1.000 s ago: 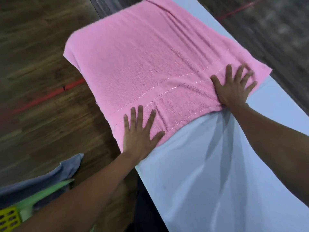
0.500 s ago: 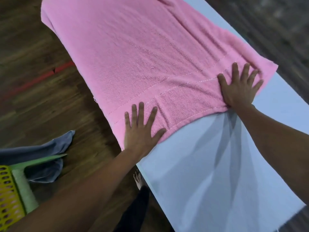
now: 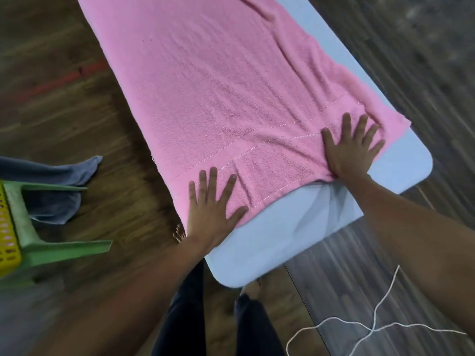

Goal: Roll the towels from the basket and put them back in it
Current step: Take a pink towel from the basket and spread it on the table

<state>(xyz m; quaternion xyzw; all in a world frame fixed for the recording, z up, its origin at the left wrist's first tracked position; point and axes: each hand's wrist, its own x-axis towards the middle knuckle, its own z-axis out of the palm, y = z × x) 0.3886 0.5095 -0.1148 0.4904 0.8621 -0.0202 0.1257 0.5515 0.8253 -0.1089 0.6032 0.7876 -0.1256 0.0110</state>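
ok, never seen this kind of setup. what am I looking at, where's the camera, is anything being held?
There is no robot here. A person works with bare hands, and the one camera sits on their head looking forward and down, so the arms enter from the bottom of the picture. A pink towel lies spread on a long pale table. The left hand and right hand both press flat on its near edge, fingers straight and spread, so nothing is gripped. At the far left a yellow basket sits beside a green stool, with a grey-blue cloth by them. A white cord lies on the wooden floor.
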